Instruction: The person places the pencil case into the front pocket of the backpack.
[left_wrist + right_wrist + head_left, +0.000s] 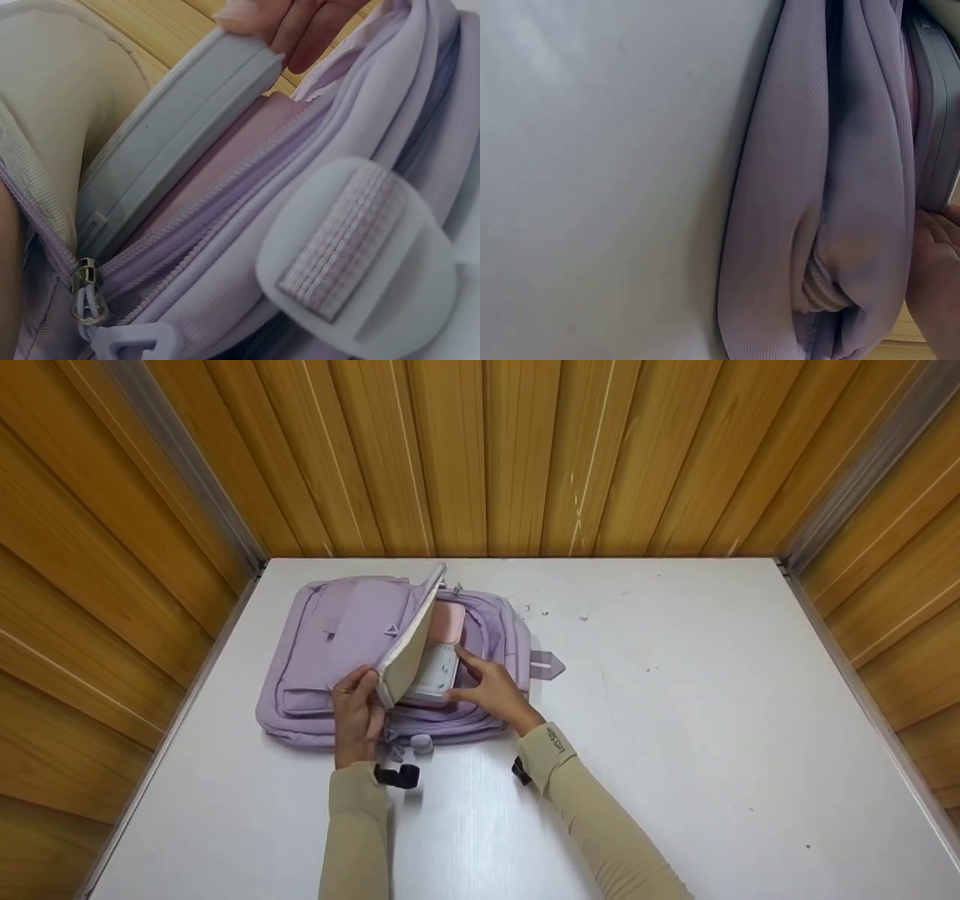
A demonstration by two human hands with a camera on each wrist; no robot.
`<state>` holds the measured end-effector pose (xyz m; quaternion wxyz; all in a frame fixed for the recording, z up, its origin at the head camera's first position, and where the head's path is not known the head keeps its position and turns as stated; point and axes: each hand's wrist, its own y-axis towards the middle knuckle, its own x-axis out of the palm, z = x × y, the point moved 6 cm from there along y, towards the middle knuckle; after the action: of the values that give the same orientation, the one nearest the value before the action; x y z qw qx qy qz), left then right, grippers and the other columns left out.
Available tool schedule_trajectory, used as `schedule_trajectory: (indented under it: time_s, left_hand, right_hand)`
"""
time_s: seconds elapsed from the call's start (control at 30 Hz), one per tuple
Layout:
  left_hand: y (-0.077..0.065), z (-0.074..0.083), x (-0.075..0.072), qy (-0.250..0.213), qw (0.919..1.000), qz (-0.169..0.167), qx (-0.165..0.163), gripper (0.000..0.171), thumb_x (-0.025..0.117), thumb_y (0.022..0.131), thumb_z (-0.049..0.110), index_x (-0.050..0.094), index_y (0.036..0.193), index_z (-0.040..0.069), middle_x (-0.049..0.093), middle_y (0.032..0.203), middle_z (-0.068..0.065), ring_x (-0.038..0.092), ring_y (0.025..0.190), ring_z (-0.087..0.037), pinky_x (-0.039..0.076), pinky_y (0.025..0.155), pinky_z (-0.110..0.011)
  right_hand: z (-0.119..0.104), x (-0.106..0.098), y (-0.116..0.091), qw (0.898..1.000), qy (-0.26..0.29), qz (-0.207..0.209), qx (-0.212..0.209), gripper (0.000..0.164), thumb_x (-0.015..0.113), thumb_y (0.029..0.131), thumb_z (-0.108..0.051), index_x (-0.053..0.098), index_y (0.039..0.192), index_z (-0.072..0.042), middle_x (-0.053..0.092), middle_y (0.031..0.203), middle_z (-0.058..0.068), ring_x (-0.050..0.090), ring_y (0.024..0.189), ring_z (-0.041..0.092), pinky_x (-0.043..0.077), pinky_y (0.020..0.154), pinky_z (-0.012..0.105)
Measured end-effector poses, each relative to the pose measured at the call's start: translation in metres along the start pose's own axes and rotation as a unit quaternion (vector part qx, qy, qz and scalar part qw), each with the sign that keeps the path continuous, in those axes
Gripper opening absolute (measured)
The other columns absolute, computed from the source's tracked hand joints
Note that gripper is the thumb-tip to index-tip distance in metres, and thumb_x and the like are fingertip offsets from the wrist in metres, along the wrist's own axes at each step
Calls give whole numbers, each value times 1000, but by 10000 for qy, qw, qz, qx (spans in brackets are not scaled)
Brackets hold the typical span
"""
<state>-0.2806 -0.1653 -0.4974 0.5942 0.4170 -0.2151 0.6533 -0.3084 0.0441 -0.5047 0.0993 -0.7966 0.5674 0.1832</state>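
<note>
A lilac backpack [352, 622] lies on the table with its front pocket unzipped. My left hand [356, 709] pinches the edge of the pocket's cream-lined flap [411, 656] and holds it raised. With thumb and fingers spread around its side, my right hand [493, 690] grips a flat pale-grey case [436, 671] with small markings on its top. The case sits tilted in the pocket mouth, partly hidden by the flap. A pink case [448, 621] shows beyond it, and a pink surface [214, 161] lies beneath it in the left wrist view.
A zipper pull [88, 296] and a pale plastic strap buckle [356, 255] hang at the bag's near side. A strap tab [547, 665] sticks out to the right over the white table [690, 720]. Wood-look panels [517, 457] wall in the table.
</note>
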Motion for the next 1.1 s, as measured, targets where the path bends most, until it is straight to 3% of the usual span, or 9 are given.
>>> schedule_trajectory:
  time_s: [0.23,0.5,0.6,0.73,0.8,0.9,1.0,1.1]
  left_hand:
    - [0,1,1,-41,9998,-159,80,10,73,79,-4,76,83,4,72,77,-2,65,72,-10,54,67,-18]
    - [-1,2,4,339,9993,-145,-94,10,72,81,-2,76,84,6,73,78,-3,66,71,-10,56,67,-19]
    - [0,3,6,519,9979,-364,-145,9,72,81,-1,76,86,5,73,79,-4,66,67,-9,53,55,-16]
    - [1,3,14,782,9940,-751,-172,13,69,83,-5,76,88,4,74,81,-5,67,70,-9,54,58,-15]
    - [1,3,18,1075,9902,-869,-179,17,67,84,-7,77,87,6,74,83,-4,67,74,-9,55,66,-17]
    - [-1,3,24,1902,9775,-878,-239,21,67,84,-7,77,86,11,74,82,0,65,75,-7,55,69,-17]
    - [-5,1,30,2966,9500,-889,-395,15,70,83,-2,77,89,10,75,87,1,68,79,-7,55,71,-18]
    - [-9,-3,37,3623,9229,-1184,-537,15,72,82,1,75,97,0,75,99,-7,70,96,-14,56,84,-24]
  right_hand:
    - [-1,4,1,10000,-21,-62,9,93,83,72,-30,32,149,-17,32,153,16,41,135,33,35,112,36]
    - [-2,2,-1,9992,-348,-200,-52,94,80,76,-38,27,151,-16,28,155,14,32,141,32,28,116,41]
    - [-6,-1,-2,9980,-497,-258,-284,88,77,80,-36,28,150,-12,29,155,13,30,142,31,26,118,42]
    - [-11,-12,-6,9964,-602,-207,-560,71,70,88,-27,37,146,-7,37,152,12,33,141,29,26,118,40]
    - [-11,-20,-10,9960,-634,-131,-611,62,67,90,-21,42,143,-4,42,149,13,36,140,30,27,118,40]
    - [-10,-34,-15,9958,-664,-8,-634,53,64,91,-15,47,139,-1,47,144,16,39,138,32,29,117,43]
    - [-7,-49,-21,9955,-720,64,-608,49,62,93,-17,49,137,0,50,141,18,43,135,33,31,115,44]
    - [-3,-63,-28,9951,-787,-7,-599,48,60,95,-21,49,137,0,53,139,18,48,130,34,36,112,46]
